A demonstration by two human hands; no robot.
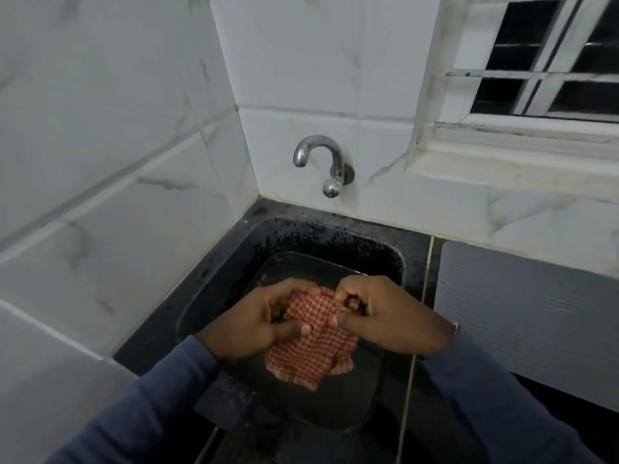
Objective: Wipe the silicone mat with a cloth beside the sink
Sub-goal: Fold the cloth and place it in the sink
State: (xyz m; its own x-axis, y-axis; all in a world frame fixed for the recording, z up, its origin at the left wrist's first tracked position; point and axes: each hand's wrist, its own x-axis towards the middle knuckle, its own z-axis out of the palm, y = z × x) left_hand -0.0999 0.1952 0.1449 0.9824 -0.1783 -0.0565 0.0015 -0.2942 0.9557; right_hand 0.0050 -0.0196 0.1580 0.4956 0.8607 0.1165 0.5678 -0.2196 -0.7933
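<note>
Here, white marbled tiles [117, 145] fill the upper and left parts of the frame, meeting in a corner just left of centre. Below them, a black worktop [157, 336] runs across the lower half. At the right edge lies the grey silicone mat [536, 313], flat on the worktop against the tiled wall and just beside the sink [301, 239], with a thin pale seam between the two. The sink is a dark speckled basin in the lower middle. A white-framed window [552, 61] sits in the upper right corner. Two blue sleeves [150, 406] reach in from the bottom edge. The left hand [254, 326] and the right hand [388, 316] meet above the sink, both holding a red-and-white checked cloth [315, 349]. The fingers [291, 289] of each hand are curled and clamped on the cloth's upper edge, thumbs pressing it from the front, while the rest of it hangs crumpled below. A curved metal tap [321, 162] juts from the wall above the sink.
</note>
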